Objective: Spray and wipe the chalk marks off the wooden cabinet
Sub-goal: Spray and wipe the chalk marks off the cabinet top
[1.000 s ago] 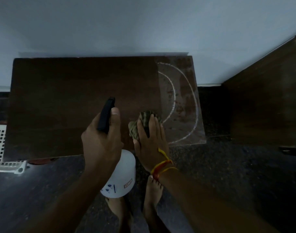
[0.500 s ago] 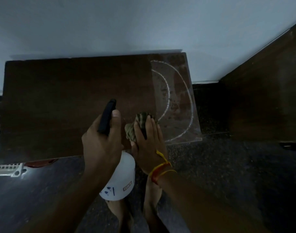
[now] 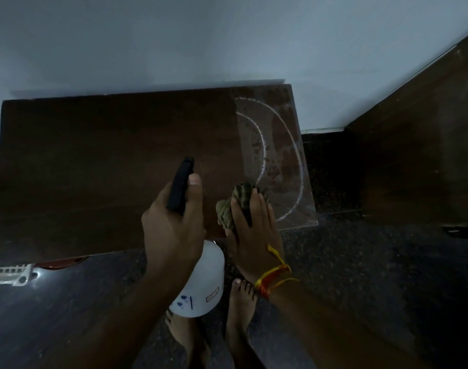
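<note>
2 bare feet (image 3: 238,312) stand on the dark speckled floor (image 3: 347,275). Above them the left hand (image 3: 174,230) wraps the neck of a white spray bottle (image 3: 203,283), thumb on its black trigger head (image 3: 180,183). Just beside it, the right hand (image 3: 254,230), fingers straight, presses a green cloth (image 3: 234,202) onto the wooden cabinet (image 3: 94,169). Farther right, 2 curved chalk marks (image 3: 298,166) cross the wet patch near the cabinet's right edge.
</note>
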